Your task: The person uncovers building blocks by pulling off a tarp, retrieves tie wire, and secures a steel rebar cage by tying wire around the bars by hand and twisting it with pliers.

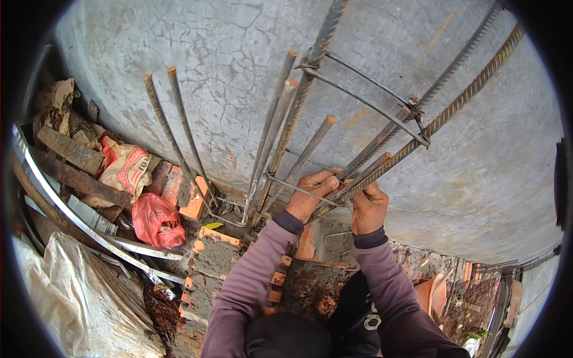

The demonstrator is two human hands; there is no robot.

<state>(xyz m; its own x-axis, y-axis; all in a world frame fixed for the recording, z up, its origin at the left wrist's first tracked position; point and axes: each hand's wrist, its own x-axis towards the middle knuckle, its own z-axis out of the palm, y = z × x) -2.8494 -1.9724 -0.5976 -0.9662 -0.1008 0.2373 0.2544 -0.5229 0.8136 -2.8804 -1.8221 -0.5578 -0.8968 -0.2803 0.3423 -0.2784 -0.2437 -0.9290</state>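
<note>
Both my hands are at the lower part of a rebar column [471, 89] that leans against the grey wall. My left hand [313, 192] is closed beside a lower stirrup [304, 190], its fingers at the bars; what it pinches is too small to make out. On the other side of the bars, my right hand [369, 207] is closed with its fingertips against the ribbed rebar; its hold is hidden too. Higher up, a second stirrup [364, 101] is fastened round the bars with wire [416, 109].
Upright rebar ends [160, 107] stand left of the column. Mortared bricks [218, 256] lie below them. Farther left are a red plastic bag [156, 221], a torn paper sack [128, 167], metal strips [65, 209] and a white sack [77, 298]. An orange container [434, 295] is at lower right.
</note>
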